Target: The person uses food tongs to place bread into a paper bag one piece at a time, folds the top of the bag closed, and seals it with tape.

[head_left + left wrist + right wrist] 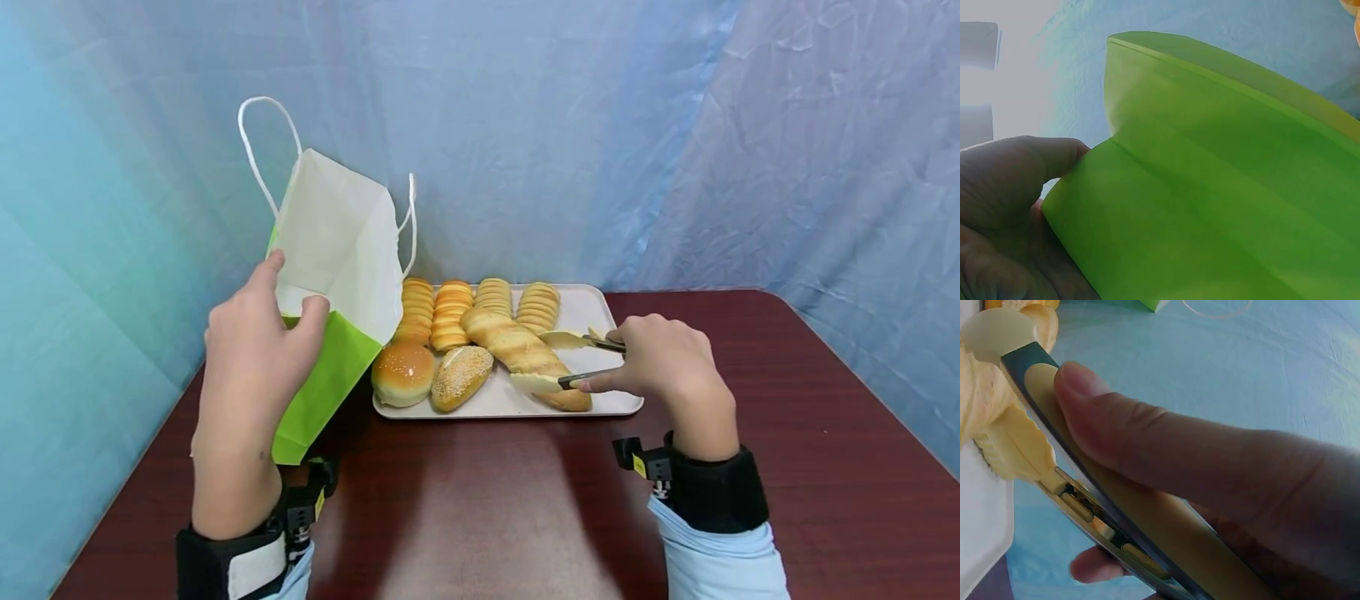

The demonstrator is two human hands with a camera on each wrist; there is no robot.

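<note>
Right hand grips tongs; fingers curled round the handles, thumb pressed along the upper arm. Tong tips straddle the long twisted loaf on the white tray, one tip on each side, apart. Left hand pinches the rim of the green paper bag, thumb inside, fingers outside; bag tilted, standing on the tabletop just left of the tray.
</note>
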